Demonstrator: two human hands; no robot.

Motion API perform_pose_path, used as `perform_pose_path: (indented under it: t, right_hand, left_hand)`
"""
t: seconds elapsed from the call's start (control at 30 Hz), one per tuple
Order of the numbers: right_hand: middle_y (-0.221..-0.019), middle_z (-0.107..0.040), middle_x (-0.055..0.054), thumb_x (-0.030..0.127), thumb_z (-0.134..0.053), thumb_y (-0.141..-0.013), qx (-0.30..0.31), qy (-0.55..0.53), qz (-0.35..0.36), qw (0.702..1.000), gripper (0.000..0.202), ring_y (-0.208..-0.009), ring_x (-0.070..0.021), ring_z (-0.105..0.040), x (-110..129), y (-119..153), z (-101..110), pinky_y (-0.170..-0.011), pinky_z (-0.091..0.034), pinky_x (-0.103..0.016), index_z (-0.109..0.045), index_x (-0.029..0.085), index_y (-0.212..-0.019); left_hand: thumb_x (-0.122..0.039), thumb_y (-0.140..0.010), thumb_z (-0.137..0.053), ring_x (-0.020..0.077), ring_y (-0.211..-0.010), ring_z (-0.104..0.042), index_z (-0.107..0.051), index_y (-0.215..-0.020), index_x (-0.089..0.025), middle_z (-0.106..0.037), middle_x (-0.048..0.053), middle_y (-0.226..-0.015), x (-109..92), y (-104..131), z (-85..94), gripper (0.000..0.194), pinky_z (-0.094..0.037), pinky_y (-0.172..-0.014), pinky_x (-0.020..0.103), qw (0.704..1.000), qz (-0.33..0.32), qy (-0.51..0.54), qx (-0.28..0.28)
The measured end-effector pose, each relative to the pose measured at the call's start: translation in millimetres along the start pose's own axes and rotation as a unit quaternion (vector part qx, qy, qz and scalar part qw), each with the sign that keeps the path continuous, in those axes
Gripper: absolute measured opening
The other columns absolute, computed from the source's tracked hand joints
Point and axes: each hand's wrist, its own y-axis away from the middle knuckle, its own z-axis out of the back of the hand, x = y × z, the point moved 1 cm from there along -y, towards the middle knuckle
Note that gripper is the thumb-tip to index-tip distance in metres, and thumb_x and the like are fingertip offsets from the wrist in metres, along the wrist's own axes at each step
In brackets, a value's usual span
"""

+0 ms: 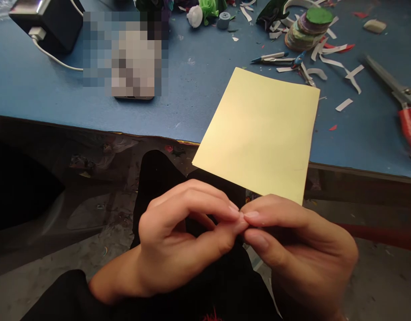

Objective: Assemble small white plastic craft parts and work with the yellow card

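My left hand (188, 232) and my right hand (302, 240) meet over my lap, below the table's front edge. The thumb and fingertips of the left are pinched together, and whatever may be between them is too small or hidden to make out. The right hand's index fingertip touches the left fingertips, with its thumb curled close below. Just beyond the hands lies a yellow sheet of paper (262, 133), overhanging the blue table (178, 107). Its near corner passes behind my right hand.
Red-handled scissors (409, 120) lie at the right. Blue-handled pliers (297, 62), white paper strips (344, 104) and a jar with a green lid (309, 29) are at the back right. A phone-like object (134, 67), partly blurred out, and a black box (54, 24) with a white cable sit left.
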Motion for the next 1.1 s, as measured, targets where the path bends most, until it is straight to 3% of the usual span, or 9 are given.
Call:
perform_pose_path:
  t: [0.2, 0.37, 0.53, 0.77, 1.1]
  right_hand:
    - [-0.077, -0.069, 0.003, 0.012, -0.077, -0.068, -0.026, -0.02, -0.037, 0.999, 0.026, -0.07, -0.0099, -0.062, 2.6, -2.3, -4.0, -0.061, -0.053, -0.018, -0.069, 0.022, -0.091]
    - [-0.079, -0.07, 0.004, 0.006, -0.066, -0.076, 0.0, -0.019, -0.044, 0.999, 0.02, -0.072, -0.0082, -0.063, 2.0, -4.9, -3.4, -0.065, -0.052, -0.016, -0.07, 0.022, -0.088]
    - [-0.082, -0.07, 0.005, 0.011, -0.057, -0.085, 0.014, -0.056, -0.077, 0.995, 0.021, -0.074, -0.0075, -0.063, 0.5, -3.7, -1.7, -0.066, -0.052, -0.016, -0.07, 0.026, -0.092]
    - [-0.078, -0.069, 0.003, 0.011, -0.057, -0.085, 0.002, -0.086, -0.079, 0.993, 0.023, -0.071, -0.0082, -0.063, 0.4, -1.2, -4.0, -0.063, -0.052, -0.015, -0.07, 0.026, -0.096]
    - [-0.084, -0.07, 0.002, 0.012, -0.054, -0.087, 0.004, -0.108, -0.076, 0.991, 0.023, -0.074, -0.0086, -0.063, -1.2, 1.6, -4.9, -0.066, -0.053, -0.016, -0.07, 0.025, -0.098]
  left_hand:
    - [-0.003, -0.063, -0.077, 0.0104, -0.067, -0.063, -0.065, -0.075, -0.014, -0.066, 0.001, -0.078, -2.3, -3.4, 0.5, 0.02, -0.055, -0.055, 0.019, 1.0, 0.029, 0.011, 0.001]
    - [-0.005, -0.064, -0.077, 0.0102, -0.062, -0.062, -0.065, -0.071, -0.013, -0.065, 0.002, -0.072, -4.9, -5.9, -0.4, 0.016, -0.052, -0.053, 0.018, 1.0, 0.022, -0.014, 0.012]
    - [-0.001, -0.062, -0.077, 0.0094, -0.062, -0.059, -0.063, -0.071, -0.014, -0.062, 0.0, -0.071, -3.1, -3.4, -1.2, 0.021, -0.05, -0.052, 0.018, 0.996, 0.072, 0.04, 0.017]
    - [0.0, -0.073, -0.067, 0.01, -0.067, -0.057, -0.061, -0.082, -0.019, -0.057, -0.001, -0.079, -1.5, 2.6, -0.2, 0.023, -0.05, -0.054, 0.02, 0.977, 0.162, 0.131, 0.052]
    - [0.007, -0.072, -0.058, 0.0118, -0.071, -0.056, -0.058, -0.084, -0.019, -0.056, 0.001, -0.081, -1.6, 1.6, 0.8, 0.029, -0.048, -0.056, 0.022, 0.978, 0.142, 0.127, 0.084]
